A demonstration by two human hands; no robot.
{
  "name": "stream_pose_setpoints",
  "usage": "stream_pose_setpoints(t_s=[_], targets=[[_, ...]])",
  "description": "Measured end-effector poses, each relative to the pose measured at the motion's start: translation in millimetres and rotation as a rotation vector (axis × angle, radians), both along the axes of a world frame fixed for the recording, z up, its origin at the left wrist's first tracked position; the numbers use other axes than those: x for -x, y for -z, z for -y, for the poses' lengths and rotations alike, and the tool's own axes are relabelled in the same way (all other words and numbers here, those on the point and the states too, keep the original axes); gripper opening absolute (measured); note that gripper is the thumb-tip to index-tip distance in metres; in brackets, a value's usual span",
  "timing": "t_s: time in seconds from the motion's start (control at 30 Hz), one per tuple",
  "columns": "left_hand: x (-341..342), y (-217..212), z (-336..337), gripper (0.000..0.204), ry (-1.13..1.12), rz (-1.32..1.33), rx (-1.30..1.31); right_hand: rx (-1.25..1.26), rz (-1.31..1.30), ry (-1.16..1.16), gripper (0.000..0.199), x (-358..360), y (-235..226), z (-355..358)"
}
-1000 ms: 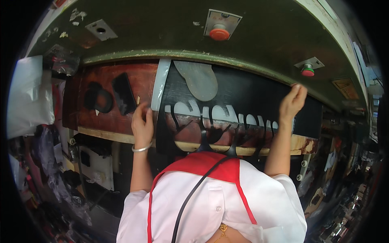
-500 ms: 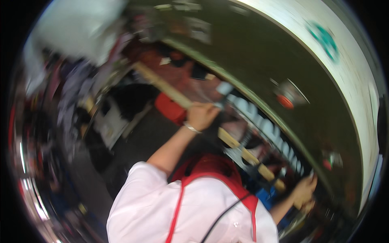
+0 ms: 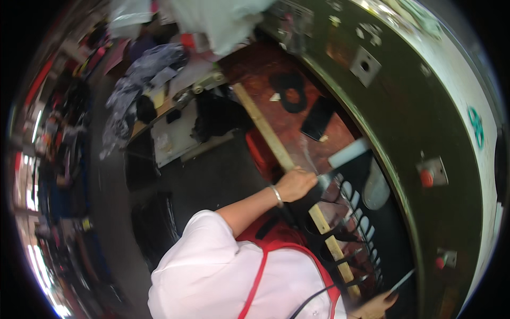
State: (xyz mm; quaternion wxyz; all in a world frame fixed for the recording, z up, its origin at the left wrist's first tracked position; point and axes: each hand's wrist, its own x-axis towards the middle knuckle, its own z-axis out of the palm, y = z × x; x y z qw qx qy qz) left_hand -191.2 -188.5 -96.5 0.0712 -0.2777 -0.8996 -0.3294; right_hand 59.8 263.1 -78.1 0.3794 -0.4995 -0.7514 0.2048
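Note:
My left hand (image 3: pixel 297 183), with a bracelet on its wrist, is closed at the end of a long wooden strip (image 3: pixel 263 125). Something pale shows at its fingertips, too blurred to name. Just beyond lies a white bar-shaped piece (image 3: pixel 348 153). At the lower right my right hand (image 3: pixel 378 305) pinches a thin pale strip (image 3: pixel 402 280) that points up and away. Between the hands runs a row of white oval pieces (image 3: pixel 363 223) on a dark surface, beside a second wooden strip (image 3: pixel 334 247). A grey rounded piece (image 3: pixel 377 189) lies past the row.
A dark green metal panel (image 3: pixel 393 106) with a red button (image 3: pixel 427 178) curves along the far right side. On the reddish table (image 3: pixel 255 69) lie a black phone (image 3: pixel 317 118) and a black ring-shaped thing (image 3: pixel 292 98). Plastic bags (image 3: pixel 218 21) hang over the far left.
The view has turned, so the scene sits differently and looks sharper. Both hands appear lower in the picture. The thin strip in my right hand now shows plainly.

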Motion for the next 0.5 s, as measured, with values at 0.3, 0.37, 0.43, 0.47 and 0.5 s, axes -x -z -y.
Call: stream_pose_setpoints(t_s=[0.3, 0.37, 0.43, 0.47, 0.5], targets=[[-57, -5, 36, 0.031, -0.197, 0.096, 0.27, -0.082, 0.101, -0.929, 0.095, 178, -5, 242], [-67, 0, 45, 0.031, -0.219, 0.059, 0.258, 0.028, -0.005, -0.931, 0.093, 173, 0, 249], [-73, 7, 53, 0.031, -0.231, 0.09, 0.298, 0.223, -0.114, -0.935, 0.092, 168, -6, 240], [-78, 9, 58, 0.031, -0.238, 0.089, 0.286, 0.493, -0.214, -0.932, 0.088, 160, -15, 234], [-78, 12, 60, 0.031, -0.241, 0.078, 0.287, 0.833, -0.396, -0.861, 0.088, 155, -22, 224]])
